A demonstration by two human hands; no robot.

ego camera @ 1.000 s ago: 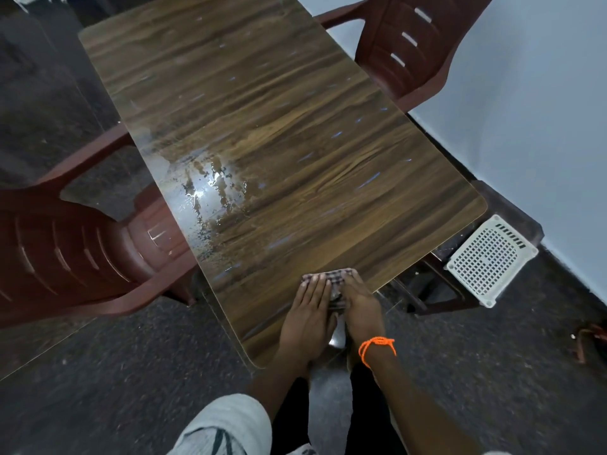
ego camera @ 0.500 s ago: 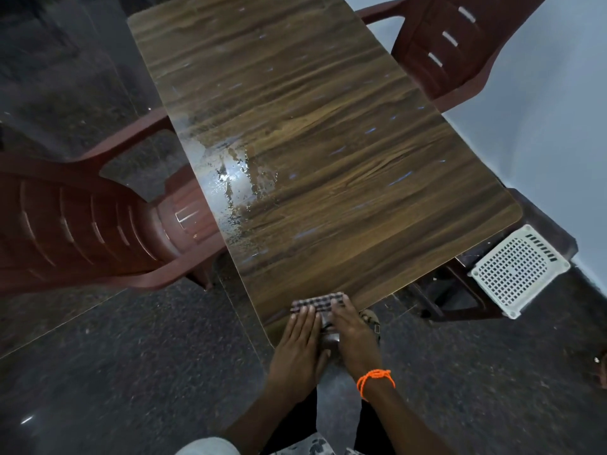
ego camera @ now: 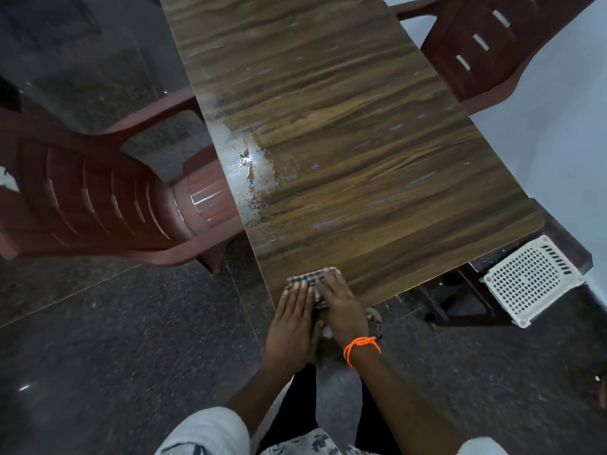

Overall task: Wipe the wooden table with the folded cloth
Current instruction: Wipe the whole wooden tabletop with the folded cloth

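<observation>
The left hand [ego camera: 293,318] and right hand [ego camera: 341,305] lie flat, fingers extended, side by side on the folded cloth [ego camera: 308,280], pressing it onto the near corner of the table [ego camera: 345,133], beside a wet patch [ego camera: 253,178].

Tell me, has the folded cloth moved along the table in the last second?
No. The folded cloth stays at the table's near corner under both hands; only the camera shifted.

Two hands [ego camera: 315,310], one cloth [ego camera: 308,278], one table [ego camera: 361,142], two chairs [ego camera: 98,198].

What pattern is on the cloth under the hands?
The cloth has a small dark-and-light check, seen in the head view.
</observation>
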